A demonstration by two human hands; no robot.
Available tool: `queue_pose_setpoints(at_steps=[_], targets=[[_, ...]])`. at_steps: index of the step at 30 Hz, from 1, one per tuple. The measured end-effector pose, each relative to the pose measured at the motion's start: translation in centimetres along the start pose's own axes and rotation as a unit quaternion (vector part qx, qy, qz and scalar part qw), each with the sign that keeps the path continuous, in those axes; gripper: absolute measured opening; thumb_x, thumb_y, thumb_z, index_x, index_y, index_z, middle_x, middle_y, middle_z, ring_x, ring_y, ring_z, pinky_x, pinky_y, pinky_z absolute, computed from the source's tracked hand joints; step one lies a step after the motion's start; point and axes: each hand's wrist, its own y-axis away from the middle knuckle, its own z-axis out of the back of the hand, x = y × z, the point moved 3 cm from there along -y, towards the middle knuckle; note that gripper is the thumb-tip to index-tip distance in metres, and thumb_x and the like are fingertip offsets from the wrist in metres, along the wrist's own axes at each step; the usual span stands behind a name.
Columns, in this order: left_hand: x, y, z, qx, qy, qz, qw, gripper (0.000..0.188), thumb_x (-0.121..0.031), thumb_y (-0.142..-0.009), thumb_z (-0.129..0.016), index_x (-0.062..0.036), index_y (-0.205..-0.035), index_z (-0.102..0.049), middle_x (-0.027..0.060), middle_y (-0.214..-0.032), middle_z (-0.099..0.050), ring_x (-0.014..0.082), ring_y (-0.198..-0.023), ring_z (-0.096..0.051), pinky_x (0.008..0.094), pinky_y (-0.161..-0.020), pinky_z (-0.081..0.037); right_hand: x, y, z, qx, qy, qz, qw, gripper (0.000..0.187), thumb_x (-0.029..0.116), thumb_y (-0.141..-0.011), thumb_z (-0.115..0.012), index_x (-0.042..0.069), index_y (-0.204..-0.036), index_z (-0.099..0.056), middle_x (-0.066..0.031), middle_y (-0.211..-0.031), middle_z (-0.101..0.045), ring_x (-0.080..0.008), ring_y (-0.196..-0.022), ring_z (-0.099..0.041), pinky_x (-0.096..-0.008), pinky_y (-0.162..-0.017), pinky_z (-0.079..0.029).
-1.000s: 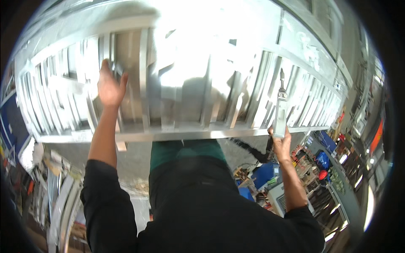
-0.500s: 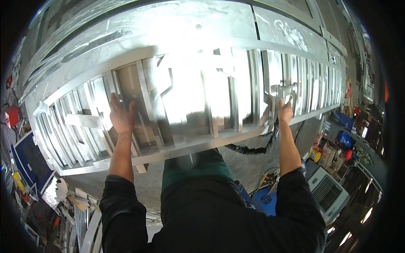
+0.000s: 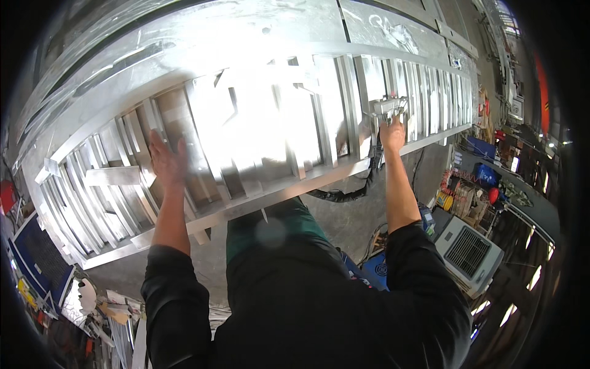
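A long silvery metal frame (image 3: 304, 183) with several crosswise bars lies across in front of me, its middle washed out by glare. My left hand (image 3: 169, 163) rests on or just above the bars left of the middle, fingers straight and thumb apart, holding nothing. On the right side, my right hand (image 3: 393, 135) is closed around a silver gun-shaped hand tool (image 3: 388, 106). A black hose (image 3: 372, 169) hangs from the tool over the near rail. A short flat metal strip (image 3: 113, 176) lies slantwise across the bars, left of my left hand.
Under the frame is a scuffed metal tabletop (image 3: 399, 12). A grey machine with a grille (image 3: 468, 253) stands at lower right, near a blue unit (image 3: 376, 267). Metal offcuts (image 3: 120, 329) are heaped at lower left, beside a dark blue panel (image 3: 43, 255).
The whole scene has shifted left and tilted slightly as my view turned. Both hands keep nearly the same places on the frame, the right still around the tool.
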Motion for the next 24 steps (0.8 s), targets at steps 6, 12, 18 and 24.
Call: queue_pose_setpoints(at_steps=[6, 12, 18, 24], targets=[[-0.1, 0.3, 0.2, -0.003, 0.045, 0.0, 0.999, 0.083, -0.044, -0.091, -0.063, -0.0048, -0.153, -0.024, 0.0218, -0.148, -0.042, 0.0407, -0.13, -0.049, 0.0496, -0.103, -0.044, 20.3, 1.0, 2.0, 0.076, -0.326, 0.281, 0.9, 0.047, 0.014, -0.081, -0.077, 0.002, -0.123, -0.062, -0.0204, -0.114, -0.066, -0.0301, -0.09, -0.069, -0.0394, -0.08, -0.055], [-0.3, 0.2, 0.3, -0.048, 0.046, -0.026, 0.997, 0.081, -0.046, -0.093, -0.061, -0.0047, -0.152, -0.025, 0.0215, -0.145, -0.047, 0.0419, -0.126, -0.051, 0.0507, -0.099, -0.045, 32.4, 3.1, 1.3, 0.189, -0.091, 0.363, 0.908, 0.056, 0.03, -0.081, -0.077, -0.002, -0.122, -0.057, -0.0227, -0.113, -0.065, -0.0371, -0.1, -0.066, -0.0422, -0.088, -0.054], [-0.2, 0.2, 0.1, -0.018, 0.038, 0.015, 0.999, 0.08, -0.044, -0.091, -0.064, -0.0048, -0.151, -0.029, 0.0211, -0.144, -0.048, 0.0381, -0.127, -0.052, 0.0501, -0.1, -0.045, 30.6, 2.9, 1.2, 0.23, -0.081, 0.418, 0.875, 0.029, 0.022, -0.09, -0.062, -0.003, -0.105, -0.065, -0.0222, -0.096, -0.071, -0.033, -0.096, -0.069, -0.0426, -0.085, -0.054], [0.9, 0.0, -0.7, -0.02, 0.019, 0.01, 1.0, 0.083, -0.042, -0.09, -0.066, -0.0062, -0.153, -0.025, 0.0205, -0.145, -0.046, 0.0379, -0.129, -0.05, 0.0491, -0.103, -0.043, 19.8, 6.2, -0.1, 0.412, -0.283, 0.152, 0.853, 0.018, 0.011, -0.094, -0.053, -0.003, -0.097, -0.063, -0.0148, -0.077, -0.069, -0.0199, -0.061, -0.068, -0.0319, -0.061, -0.056]])
